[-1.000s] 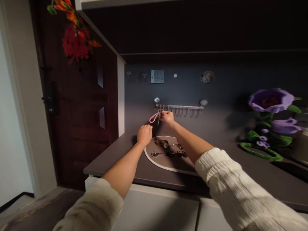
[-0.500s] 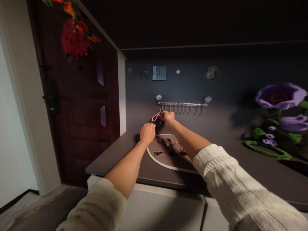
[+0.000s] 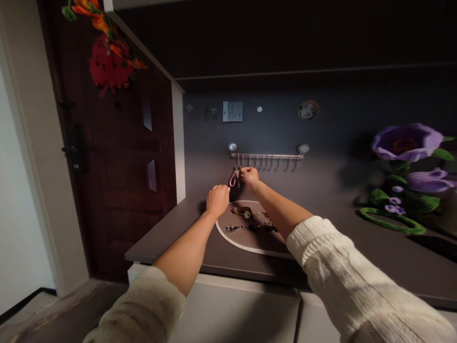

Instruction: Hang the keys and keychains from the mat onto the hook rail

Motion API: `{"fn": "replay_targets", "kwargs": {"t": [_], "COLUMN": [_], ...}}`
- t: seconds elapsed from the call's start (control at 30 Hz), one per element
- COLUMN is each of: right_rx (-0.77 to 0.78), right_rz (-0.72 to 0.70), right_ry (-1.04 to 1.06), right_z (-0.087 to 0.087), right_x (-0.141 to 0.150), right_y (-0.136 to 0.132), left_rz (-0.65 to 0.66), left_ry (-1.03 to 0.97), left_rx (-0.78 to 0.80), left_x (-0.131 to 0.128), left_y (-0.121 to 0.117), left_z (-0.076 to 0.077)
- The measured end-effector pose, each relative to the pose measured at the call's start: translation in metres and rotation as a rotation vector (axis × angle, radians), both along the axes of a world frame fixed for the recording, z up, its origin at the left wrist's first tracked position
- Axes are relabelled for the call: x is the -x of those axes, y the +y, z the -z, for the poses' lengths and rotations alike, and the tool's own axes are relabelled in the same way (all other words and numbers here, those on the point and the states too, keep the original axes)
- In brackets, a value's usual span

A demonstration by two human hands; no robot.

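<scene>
A keychain (image 3: 237,174) with a metal ring, keys and a pink strap hangs just below the left end of the clear hook rail (image 3: 267,156). At its right side, the pinched fingers of my right hand (image 3: 250,176) touch the keys. My left hand (image 3: 217,201) is lower and to the left, above the counter, its fingers curled down; what lies under them is hidden. Below the hands, a rounded mat with a pale rim (image 3: 235,245) bears several key sets, among them a key with a brown strap (image 3: 243,210) and a metal keyring (image 3: 231,228).
Purple flowers (image 3: 407,143) with a green looped base stand at the right. Wall switches (image 3: 233,111) are above the rail, beside two small hooks. A dark overhead cabinet (image 3: 285,38) juts out on top. Red and orange flowers (image 3: 110,62) hang before the door (image 3: 117,190).
The pink strap has swung from slanting left to hanging nearly straight down. My right hand stays beside the keys, and my left hand has hardly moved. The view has shifted slightly.
</scene>
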State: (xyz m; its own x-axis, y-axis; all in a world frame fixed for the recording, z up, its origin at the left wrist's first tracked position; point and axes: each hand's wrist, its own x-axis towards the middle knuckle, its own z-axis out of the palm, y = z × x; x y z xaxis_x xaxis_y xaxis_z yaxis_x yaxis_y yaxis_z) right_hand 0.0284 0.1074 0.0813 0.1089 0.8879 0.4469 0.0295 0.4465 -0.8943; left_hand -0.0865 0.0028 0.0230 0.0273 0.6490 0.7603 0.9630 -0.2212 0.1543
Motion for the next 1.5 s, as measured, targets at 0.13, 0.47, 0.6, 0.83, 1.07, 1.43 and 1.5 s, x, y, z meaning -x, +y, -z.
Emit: {"fn": "replay_targets", "kwargs": {"t": [0.13,0.47,0.6,0.83,1.07,1.43,1.5], "right_rx": [-0.026,0.003,0.031,-0.045,-0.146,-0.196,-0.200], "right_rz": [0.059,-0.052,-0.123,-0.103,0.017,0.036,0.041], "right_ry": [-0.009,0.021,-0.035,-0.381,-0.870,-1.060,-1.076], "right_z": [-0.003,0.013,0.033,0.058,0.062,0.068,0.068], "right_x": [-0.006,-0.037,-0.052,-0.079,-0.085,-0.078,-0.076], "right_y": [-0.015,-0.057,-0.074,-0.083,-0.082,-0.073,-0.073], "left_rz": [0.049,0.279,0.376,0.528,0.636,0.595,0.582], "left_ry": [0.030,0.108,0.190,0.256,0.302,0.276,0.264], "left_rx": [0.006,0.086,0.168,0.292,0.344,0.306,0.291], "left_x": [-0.004,-0.017,-0.021,-0.022,-0.022,-0.025,-0.025], "left_y": [-0.002,-0.007,-0.008,-0.009,-0.008,-0.010,-0.010], "left_z": [-0.001,0.000,0.001,0.004,0.008,0.004,0.004]}}
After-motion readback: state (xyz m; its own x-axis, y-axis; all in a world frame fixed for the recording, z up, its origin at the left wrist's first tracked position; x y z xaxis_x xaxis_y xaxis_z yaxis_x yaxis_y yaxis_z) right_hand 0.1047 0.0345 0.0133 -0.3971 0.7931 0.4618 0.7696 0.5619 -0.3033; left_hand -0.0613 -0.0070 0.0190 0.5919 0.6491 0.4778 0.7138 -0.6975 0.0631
